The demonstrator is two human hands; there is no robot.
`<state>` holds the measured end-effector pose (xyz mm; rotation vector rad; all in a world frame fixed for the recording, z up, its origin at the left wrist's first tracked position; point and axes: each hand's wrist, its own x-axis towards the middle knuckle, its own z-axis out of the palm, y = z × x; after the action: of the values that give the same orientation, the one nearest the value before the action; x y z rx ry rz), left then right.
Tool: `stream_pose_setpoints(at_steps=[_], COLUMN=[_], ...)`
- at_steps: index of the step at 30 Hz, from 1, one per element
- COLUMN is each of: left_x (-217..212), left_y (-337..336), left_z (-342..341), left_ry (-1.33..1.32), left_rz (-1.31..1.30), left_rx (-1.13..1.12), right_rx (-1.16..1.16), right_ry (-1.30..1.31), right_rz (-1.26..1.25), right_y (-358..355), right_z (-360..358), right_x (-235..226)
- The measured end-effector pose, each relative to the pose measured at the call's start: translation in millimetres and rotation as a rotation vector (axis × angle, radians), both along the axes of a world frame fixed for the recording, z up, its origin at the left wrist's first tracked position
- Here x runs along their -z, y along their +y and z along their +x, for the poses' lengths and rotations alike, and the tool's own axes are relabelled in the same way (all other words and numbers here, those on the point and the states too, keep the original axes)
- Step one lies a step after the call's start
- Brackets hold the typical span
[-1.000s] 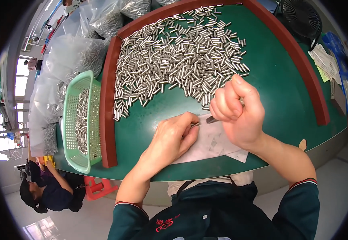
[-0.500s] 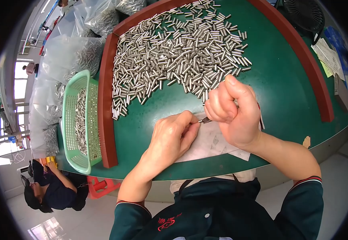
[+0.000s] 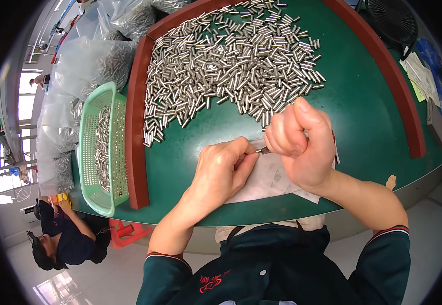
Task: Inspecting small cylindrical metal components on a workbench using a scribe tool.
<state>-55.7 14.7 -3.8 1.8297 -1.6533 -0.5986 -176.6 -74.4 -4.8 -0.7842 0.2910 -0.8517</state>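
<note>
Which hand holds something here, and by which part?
Both hands pinch one small metal tube: the left hand grips its left end at the fingertips, the right hand closes around its right end.

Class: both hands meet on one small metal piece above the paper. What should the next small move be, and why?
Probably drop the piece into the basket. The left hand and right hand pinch one piece over the paper; the basket already holds similar pieces, apart from the loose pile.

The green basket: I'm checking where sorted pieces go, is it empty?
No, the green basket at the table's left edge holds a layer of small metal cylinders.
</note>
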Motion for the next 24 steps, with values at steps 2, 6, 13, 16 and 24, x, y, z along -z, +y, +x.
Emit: stream_pose_setpoints(at_steps=[2,6,13,16,24], left_x=[0.3,-0.2,-4.2,-5.2,4.0], left_y=[-0.3,-0.9,-3.1,-3.2,-4.8], left_z=[-0.7,-0.3,-0.9,6.0,41.5], left_ry=[0.016,0.07,0.072,0.232,1.518], left_rz=[-0.006,0.005,0.029,0.111,0.169], left_rx=[-0.004,0.002,-0.007,-0.071,-0.118], right_rx=[-0.001,0.015,0.03,-0.008,-0.016], right_ry=[0.01,0.083,0.087,0.009,-0.04], right_rz=[-0.04,-0.157,-0.107,-0.018,0.084], right_y=[2.5,9.6,8.4,-1.0,-2.5], right_z=[-0.7,-1.3,2.4,-0.7,-5.1], right_x=[0.2,-0.8,-4.3,-4.6,-3.5])
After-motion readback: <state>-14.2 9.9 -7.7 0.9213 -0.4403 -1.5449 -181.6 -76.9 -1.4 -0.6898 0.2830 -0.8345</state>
